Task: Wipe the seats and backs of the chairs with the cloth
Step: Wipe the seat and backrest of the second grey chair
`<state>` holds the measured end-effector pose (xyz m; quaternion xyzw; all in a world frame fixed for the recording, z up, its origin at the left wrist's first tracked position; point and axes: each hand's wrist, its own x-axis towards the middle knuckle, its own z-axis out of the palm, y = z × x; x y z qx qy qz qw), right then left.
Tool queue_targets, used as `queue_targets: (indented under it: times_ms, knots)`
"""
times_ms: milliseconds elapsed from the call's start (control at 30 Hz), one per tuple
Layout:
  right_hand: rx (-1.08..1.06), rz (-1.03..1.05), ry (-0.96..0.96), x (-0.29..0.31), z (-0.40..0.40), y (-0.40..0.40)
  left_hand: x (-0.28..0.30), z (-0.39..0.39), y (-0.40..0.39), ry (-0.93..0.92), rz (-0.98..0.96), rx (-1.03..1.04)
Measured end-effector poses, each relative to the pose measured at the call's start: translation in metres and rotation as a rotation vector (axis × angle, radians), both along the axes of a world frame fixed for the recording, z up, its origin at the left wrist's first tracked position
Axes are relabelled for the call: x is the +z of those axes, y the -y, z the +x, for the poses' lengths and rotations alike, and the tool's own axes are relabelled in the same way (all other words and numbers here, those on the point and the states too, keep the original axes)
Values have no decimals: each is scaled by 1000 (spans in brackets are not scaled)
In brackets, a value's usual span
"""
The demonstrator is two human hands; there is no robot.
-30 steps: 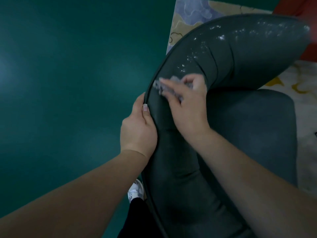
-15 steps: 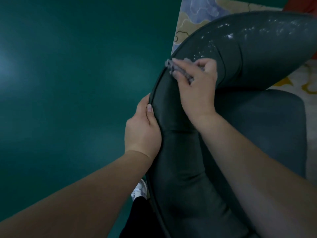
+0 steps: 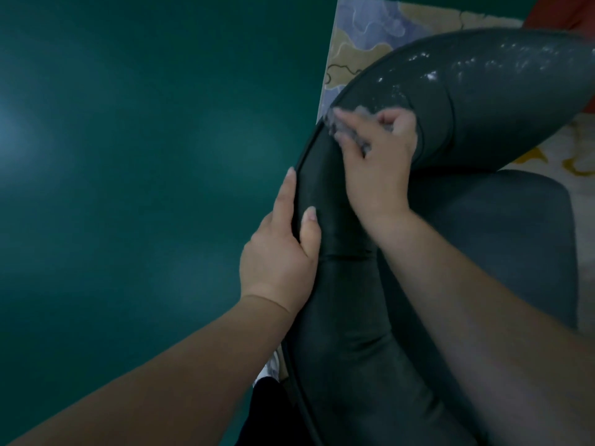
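Note:
A dark grey padded chair fills the right half of the view, with its curved back [image 3: 347, 317] running from the bottom up to the top right and its seat [image 3: 502, 239] below on the right. White specks dot the upper stretch of the back [image 3: 483, 66]. My right hand [image 3: 376, 165] presses a small grey cloth [image 3: 363, 117] flat against the top of the back near its outer edge. My left hand [image 3: 283, 249] grips the back's outer rim, thumb on top and fingers mostly hidden behind it.
A dark green floor [image 3: 128, 188] covers the left half. A patterned rug in beige, lilac and yellow [image 3: 357, 33] lies under the chair. Something red [image 3: 566, 14] shows at the top right corner. My shoe [image 3: 273, 365] peeks out beside the chair's base.
My right hand has slid the cloth up along the chair back toward the speckled part. My left hand has opened its fingers a little along the rim and stayed about where it was.

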<state>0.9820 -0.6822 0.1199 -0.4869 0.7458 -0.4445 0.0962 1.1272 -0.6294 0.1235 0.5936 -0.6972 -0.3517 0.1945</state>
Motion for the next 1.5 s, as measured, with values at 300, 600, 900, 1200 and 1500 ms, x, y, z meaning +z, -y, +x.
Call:
queue_targets:
  times_ms: [300, 600, 900, 1200, 1500]
  knots:
    - [13, 17, -70, 4, -21, 20, 1, 0, 2, 57, -47, -60]
    - [149, -29, -81, -6, -4, -32, 2, 0, 3, 94, -40, -53]
    - [-49, -11, 7, -7, -32, 13, 9, -6, 12, 259, -25, -104]
    - [-11, -38, -39, -10, -39, -4, 14, -54, 105, 374, -35, -298]
    - [-236, 23, 48, -10, -123, 59, 5, -133, 189, 180, 110, -349]
